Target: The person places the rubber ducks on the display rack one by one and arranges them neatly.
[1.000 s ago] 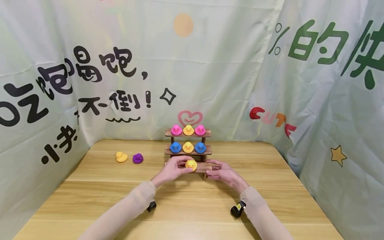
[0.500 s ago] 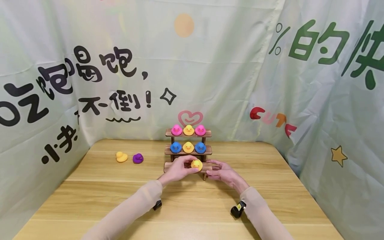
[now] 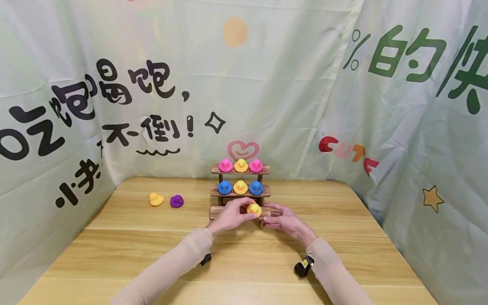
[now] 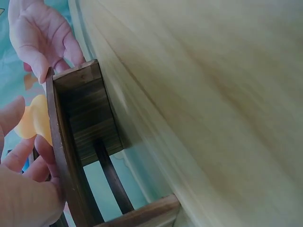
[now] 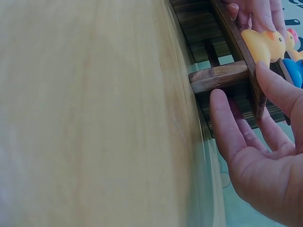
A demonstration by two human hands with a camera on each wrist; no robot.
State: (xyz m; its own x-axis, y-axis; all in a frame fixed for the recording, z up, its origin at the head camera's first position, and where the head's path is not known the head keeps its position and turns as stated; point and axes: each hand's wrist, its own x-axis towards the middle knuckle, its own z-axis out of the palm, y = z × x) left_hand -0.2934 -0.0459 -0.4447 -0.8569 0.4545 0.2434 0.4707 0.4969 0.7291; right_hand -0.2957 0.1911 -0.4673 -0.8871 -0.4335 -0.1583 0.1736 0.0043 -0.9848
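Note:
A three-tier wooden display stand [image 3: 216, 212] stands at the middle back of the table. My left hand [image 3: 232, 215] pinches a yellow rubber duck [image 3: 254, 210] on its lowest shelf, towards the right end. In the left wrist view, thumb and fingertips lie on either side of that duck [image 4: 38, 118]. At the shelf's right end, my right hand [image 3: 285, 221] grips the stand. The right wrist view has the thumb by the shelf edge and the fingers around the end of the stand [image 5: 220, 78]. Part of the lowest shelf is hidden behind my left hand.
On the top shelf a yellow duck [image 3: 241, 165] sits between two pink ducks; on the middle shelf another yellow duck [image 3: 240, 187] sits between two blue ones. A yellow duck [image 3: 156, 199] and a purple duck [image 3: 177, 201] lie left on the table. Printed cloth [image 3: 282, 106] hangs around.
My left hand has slid right along the lowest shelf with the yellow rubber duck, nearer the right hand. The right hand has stayed at the shelf end.

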